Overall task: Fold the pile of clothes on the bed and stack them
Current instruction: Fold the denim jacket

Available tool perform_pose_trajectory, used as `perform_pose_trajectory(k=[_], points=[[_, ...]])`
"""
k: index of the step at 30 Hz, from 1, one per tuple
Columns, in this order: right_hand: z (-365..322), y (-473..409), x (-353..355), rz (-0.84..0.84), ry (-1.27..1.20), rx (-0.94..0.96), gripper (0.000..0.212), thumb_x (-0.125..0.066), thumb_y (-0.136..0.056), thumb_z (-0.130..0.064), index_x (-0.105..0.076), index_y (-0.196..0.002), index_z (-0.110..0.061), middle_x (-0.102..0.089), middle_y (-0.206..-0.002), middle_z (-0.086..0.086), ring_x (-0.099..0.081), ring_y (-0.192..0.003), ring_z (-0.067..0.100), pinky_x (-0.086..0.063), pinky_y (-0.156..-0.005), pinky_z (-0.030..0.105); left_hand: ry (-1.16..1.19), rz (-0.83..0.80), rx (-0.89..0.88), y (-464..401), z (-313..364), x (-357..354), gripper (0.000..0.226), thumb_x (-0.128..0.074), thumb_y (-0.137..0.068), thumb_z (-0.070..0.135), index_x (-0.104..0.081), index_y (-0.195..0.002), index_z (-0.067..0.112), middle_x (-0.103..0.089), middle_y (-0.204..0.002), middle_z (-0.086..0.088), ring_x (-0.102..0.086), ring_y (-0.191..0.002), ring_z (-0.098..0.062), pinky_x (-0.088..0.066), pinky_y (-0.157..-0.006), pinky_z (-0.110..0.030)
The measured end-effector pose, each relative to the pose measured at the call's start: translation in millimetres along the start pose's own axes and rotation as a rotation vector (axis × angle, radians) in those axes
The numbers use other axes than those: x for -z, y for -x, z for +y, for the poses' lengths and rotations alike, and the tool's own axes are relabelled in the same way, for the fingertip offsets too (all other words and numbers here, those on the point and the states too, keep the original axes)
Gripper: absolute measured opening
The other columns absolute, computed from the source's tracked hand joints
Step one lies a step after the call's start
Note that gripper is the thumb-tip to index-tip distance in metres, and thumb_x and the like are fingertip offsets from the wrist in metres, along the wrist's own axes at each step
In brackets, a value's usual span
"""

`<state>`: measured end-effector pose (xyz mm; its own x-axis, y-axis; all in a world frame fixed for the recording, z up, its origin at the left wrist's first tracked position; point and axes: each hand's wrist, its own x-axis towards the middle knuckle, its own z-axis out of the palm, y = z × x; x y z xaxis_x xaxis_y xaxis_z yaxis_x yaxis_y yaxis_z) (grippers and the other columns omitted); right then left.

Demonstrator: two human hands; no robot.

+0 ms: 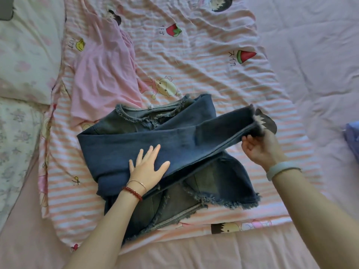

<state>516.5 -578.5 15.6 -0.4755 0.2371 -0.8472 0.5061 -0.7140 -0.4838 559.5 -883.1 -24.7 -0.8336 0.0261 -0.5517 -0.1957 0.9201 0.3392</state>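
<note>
pink bed (320, 61) filling the view, spread with a wrinkled striped sheet (194, 61) printed with cartoon figures, strawberry and watermelon. floral pillow (25, 55) at upper left, another flowered cloth below it along the left edge. dark grey object cut off at the top left corner. blue-purple thing (352, 138) half out of view at the right edge.

denim jacket (223, 177) lying open on the sheet, near the middle, frayed collar toward the far side, frayed hem toward the near right. sleeve (174, 144) folded across the body of the jacket, running from lower left up to the right, its frayed cuff lifted clear of the sheet.

left hand (148, 165) flat on the sleeve near its left end, fingers straight and spread, palm pressing down. thin bangle and red bead bracelet (133, 193) on that wrist.

right hand (259, 147) at the cuff end, palm turned up, fingers curled and pinching the frayed cuff edge from beneath, holding it raised. pale jade bangle (281, 168) on that wrist.

pink shirt (101, 74) lying crumpled and unfolded on the sheet, up and left of the jacket, its lower edge just touching the collar area. no stack visible yet.
</note>
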Motion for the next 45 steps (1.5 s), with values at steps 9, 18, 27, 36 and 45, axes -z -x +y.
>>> perform_pose_trajectory(k=[9, 18, 27, 36, 45], points=[[13.9, -24.3, -1.2, 0.03, 0.238, -0.057, 0.048, -0.06, -0.079, -0.06, -0.055, -0.087, -0.012, -0.064, -0.057, 0.004, -0.064, -0.051, 0.015, -0.053, -0.052, 0.028, -0.385, 0.024, -0.082, -15.5, 19.5, -33.9, 0.082, -0.026, -0.079, 0.077, 0.028, -0.134, 0.048, 0.037, -0.147, 0.004, 0.03, -0.136, -0.032, 0.006, -0.106, -0.065], [-8.9, -39.9, -12.1, 0.114, 0.398, -0.121, 0.027, -0.059, -0.083, -0.037, -0.055, -0.101, -0.018, -0.061, -0.081, -0.001, -0.058, -0.071, 0.015, -0.046, -0.055, 0.026, -0.454, -0.092, -0.596, -3.4, 71.5, -66.7, 0.053, -0.019, -0.096, 0.051, 0.001, -0.144, 0.045, 0.031, -0.144, 0.013, 0.038, -0.131, -0.024, 0.021, -0.103, -0.058], [-9.7, -36.4, 8.0, 0.05, 0.813, 0.045, 0.014, -0.06, -0.086, -0.009, -0.053, -0.098, -0.008, -0.06, -0.099, 0.012, -0.058, -0.089, 0.03, -0.048, -0.07, 0.035, -0.221, -0.167, -0.615, 4.1, 89.9, -69.5, 0.037, -0.026, -0.099, 0.036, -0.03, -0.135, 0.038, 0.007, -0.151, 0.023, 0.022, -0.14, -0.012, 0.018, -0.109, -0.05], [14.9, 27.7, -20.9, -0.074, 1.188, 1.024, 0.014, -0.052, -0.09, -0.017, -0.052, -0.076, -0.021, -0.048, -0.061, -0.011, -0.047, -0.06, 0.01, -0.033, -0.058, 0.029, 0.877, 0.02, -0.089, 5.1, 82.2, -25.5, 0.015, -0.043, -0.097, 0.018, -0.059, -0.099, 0.019, -0.061, -0.114, 0.002, -0.054, -0.111, -0.014, -0.038, -0.104, -0.039], [111.9, 21.5, -32.9, -0.397, 1.653, 0.954, 0.05, -0.031, -0.1, -0.036, -0.023, -0.147, -0.022, -0.019, -0.154, 0.004, -0.009, -0.143, 0.018, -0.014, -0.116, 0.041, 1.314, -0.076, 0.364, -0.5, 5.5, -1.0, 0.036, -0.041, -0.097, 0.036, -0.04, -0.129, 0.019, -0.058, -0.113, -0.007, -0.059, -0.095, -0.021, -0.045, -0.084, -0.036]])
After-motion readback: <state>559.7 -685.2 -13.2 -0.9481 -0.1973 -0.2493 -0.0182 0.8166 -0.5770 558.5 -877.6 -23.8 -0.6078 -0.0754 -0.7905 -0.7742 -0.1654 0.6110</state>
